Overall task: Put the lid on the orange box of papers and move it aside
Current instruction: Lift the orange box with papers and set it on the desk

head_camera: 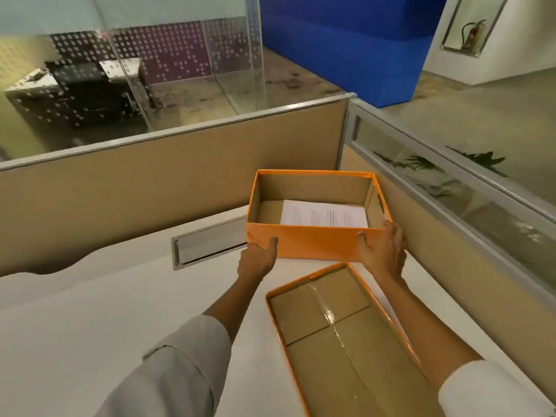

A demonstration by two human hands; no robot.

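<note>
Closest to me, the lid (346,341) lies upside down on the white desk (90,326), its brown cardboard underside and a strip of clear tape facing up, its orange rim around the edge; it sits between my two forearms, just short of the orange box (316,245) and not touching it as far as I can tell. Both arms reach forward over the desk, grey sleeves (180,365) pushed back from the wrists; my left hand (257,260) holds the box's near left corner, thumb pressed flat against the orange front wall, the other fingers hidden round the side; my right hand (383,251) clasps the near right corner, thumb on the front wall, fingers wrapped over the right side up to the rim. The box stands open and upright at the far right part of the desk, close to the corner where the tan partition panels (150,188) meet; inside it, white printed papers (325,216) lie flat on the bottom, pushed toward the right, with bare cardboard showing at left. Whether the box rests on the desk or is lifted slightly I cannot tell. Left of the box, a metal cable slot (207,245) is set into the desktop; the box's left corner partly covers its end. Beyond the partitions stand a glass wall (180,55) with a dotted pattern and a blue block (346,40).
</note>
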